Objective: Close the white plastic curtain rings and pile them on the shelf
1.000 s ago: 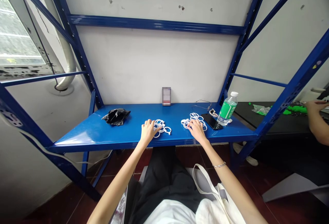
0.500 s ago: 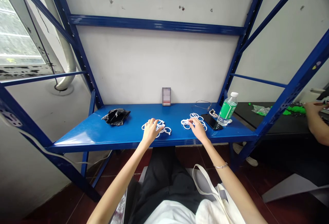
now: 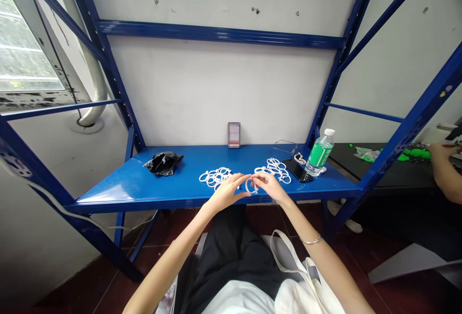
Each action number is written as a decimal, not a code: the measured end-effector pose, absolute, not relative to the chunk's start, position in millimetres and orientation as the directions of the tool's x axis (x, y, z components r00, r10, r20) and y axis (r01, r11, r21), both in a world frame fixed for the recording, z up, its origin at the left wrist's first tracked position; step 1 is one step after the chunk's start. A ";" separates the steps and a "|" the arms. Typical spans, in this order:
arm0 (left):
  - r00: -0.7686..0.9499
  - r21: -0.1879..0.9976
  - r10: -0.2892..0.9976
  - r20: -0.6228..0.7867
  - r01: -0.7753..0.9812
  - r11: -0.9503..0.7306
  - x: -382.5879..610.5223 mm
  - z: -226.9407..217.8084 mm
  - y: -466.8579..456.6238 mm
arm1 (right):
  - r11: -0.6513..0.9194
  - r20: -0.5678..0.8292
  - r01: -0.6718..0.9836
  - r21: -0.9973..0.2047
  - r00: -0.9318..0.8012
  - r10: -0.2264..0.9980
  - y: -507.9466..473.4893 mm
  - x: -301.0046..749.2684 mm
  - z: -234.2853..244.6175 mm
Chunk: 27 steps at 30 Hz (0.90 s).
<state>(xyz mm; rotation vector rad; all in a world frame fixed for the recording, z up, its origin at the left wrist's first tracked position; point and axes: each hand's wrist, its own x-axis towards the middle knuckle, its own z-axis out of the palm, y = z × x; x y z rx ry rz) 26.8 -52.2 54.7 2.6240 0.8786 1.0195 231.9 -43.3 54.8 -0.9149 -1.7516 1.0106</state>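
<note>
Sitting at the front edge of the blue table (image 3: pixel 144 186), with bare blue surface running wide to the left as far as a crumpled black bag (image 3: pixel 163 163) and a clear strip along the near lip. Crowding the right end: a dark phone (image 3: pixel 298 170) lying just beside a green-labelled water bottle (image 3: pixel 319 154) that is standing upright against the frame post. Lying loose on the table in two heaps — a left pile of white rings (image 3: pixel 215 177) and a right pile of white rings (image 3: pixel 274 169). Meeting between the heaps, just above the front edge: left hand (image 3: pixel 228 192) and right hand (image 3: pixel 269 186), both grips pinching closed on one white ring (image 3: pixel 251 185) held upright between the fingertips. Working at the next bench, far right — another person's arm (image 3: pixel 443 173).
</note>
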 end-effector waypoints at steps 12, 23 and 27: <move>0.419 0.633 0.721 0.552 0.352 -0.690 25.8 70.7 -56.0 | 0.324 0.281 0.045 -0.945 -0.394 0.875 -60.8 226.0 65.6; 0.412 0.846 0.816 0.404 0.172 -0.505 28.3 63.5 -52.6 | 0.393 0.343 0.070 -0.917 -0.367 0.865 -66.4 215.1 64.3; 0.398 0.932 0.867 0.299 0.074 -0.355 28.2 64.3 -50.5 | 0.511 0.455 0.121 -0.851 -0.314 0.833 -69.2 210.7 60.6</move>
